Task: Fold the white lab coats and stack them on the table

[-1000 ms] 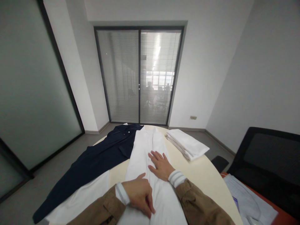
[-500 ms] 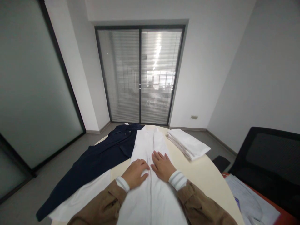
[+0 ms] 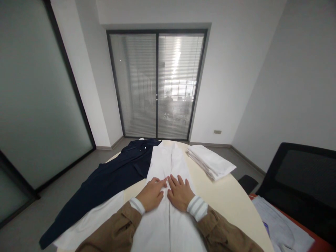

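A long white garment [image 3: 168, 231] lies stretched out on the round table, a lengthwise line running down its middle. My right hand [image 3: 180, 194] rests palm down on it, just right of that line, with the fingers spread. To the left of the line, my left hand [image 3: 151, 194] touches the cloth with bent fingers; thumb and forefinger are apart. The fingertips of both hands nearly meet at the middle. Dark navy clothing [image 3: 105, 182] lies along the left side, over another white cloth [image 3: 94, 220].
A folded white cloth [image 3: 211, 161] sits on the right part of the cream table [image 3: 228, 210]. Beyond the table's right edge stands a black mesh chair [image 3: 299, 182], with pale grey fabric [image 3: 278, 224] and something red near it. Glass doors [image 3: 157, 84] close off the back.
My right hand has slid slightly back towards me and left, closer to the middle line. My left forefinger has straightened a little and moved forward.
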Available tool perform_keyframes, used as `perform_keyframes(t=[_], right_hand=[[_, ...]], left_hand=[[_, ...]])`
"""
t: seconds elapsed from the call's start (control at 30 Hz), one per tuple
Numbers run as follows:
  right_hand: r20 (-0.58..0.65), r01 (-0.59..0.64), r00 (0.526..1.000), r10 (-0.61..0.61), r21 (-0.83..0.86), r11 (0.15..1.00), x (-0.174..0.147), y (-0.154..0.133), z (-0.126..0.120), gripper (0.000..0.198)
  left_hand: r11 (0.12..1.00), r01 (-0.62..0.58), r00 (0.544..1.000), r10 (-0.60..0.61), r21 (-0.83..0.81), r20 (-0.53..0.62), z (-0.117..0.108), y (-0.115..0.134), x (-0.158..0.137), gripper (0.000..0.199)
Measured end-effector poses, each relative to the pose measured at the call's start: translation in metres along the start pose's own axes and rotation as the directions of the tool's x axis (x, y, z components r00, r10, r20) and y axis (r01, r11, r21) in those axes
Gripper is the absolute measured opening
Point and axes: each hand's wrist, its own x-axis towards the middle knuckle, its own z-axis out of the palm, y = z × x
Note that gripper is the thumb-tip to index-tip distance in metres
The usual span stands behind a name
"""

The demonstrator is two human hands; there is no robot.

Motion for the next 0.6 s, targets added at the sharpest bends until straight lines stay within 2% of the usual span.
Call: perform_keyframes(t=[0.13, 0.33, 0.43, 0.5, 0.57, 0.6], right_hand=[[-0.116, 0.113, 0.987, -0.109, 0.029, 0.993, 0.004, 0.015, -0.007, 0.050], [-0.216, 0.201, 0.960, -0.176, 0.096, 0.975, 0.017, 0.034, 0.000, 0.044], [-0.317, 0.096, 0.948, -0.031, 0.192, 0.977, 0.027, 0.052, 0.003, 0.034], [-0.409, -0.046, 0.901, 0.146, 0.244, 0.969, 0.035, 0.071, 0.005, 0.033], [-0.439, -0.178, 0.842, 0.313, 0.321, 0.930, 0.042, 0.091, 0.006, 0.036], [-0.413, -0.235, 0.824, 0.387, 0.372, 0.898, 0.045, 0.101, 0.007, 0.037]], left_hand=[[0.998, 0.018, 1.000, -0.019, -0.054, -0.008, -0.005, 0.006, 0.001, 0.058], [0.999, 0.016, 0.999, -0.017, -0.037, -0.038, 0.004, 0.004, 0.000, 0.054], [0.997, 0.051, 0.993, -0.058, -0.065, -0.100, 0.007, -0.006, 0.003, 0.046], [0.993, 0.098, 0.974, -0.109, -0.069, -0.197, 0.002, -0.018, 0.007, 0.041], [0.975, 0.200, 0.920, -0.220, -0.095, -0.323, -0.006, -0.034, 0.014, 0.038], [0.952, 0.273, 0.875, -0.305, -0.136, -0.376, -0.012, -0.042, 0.018, 0.037]])
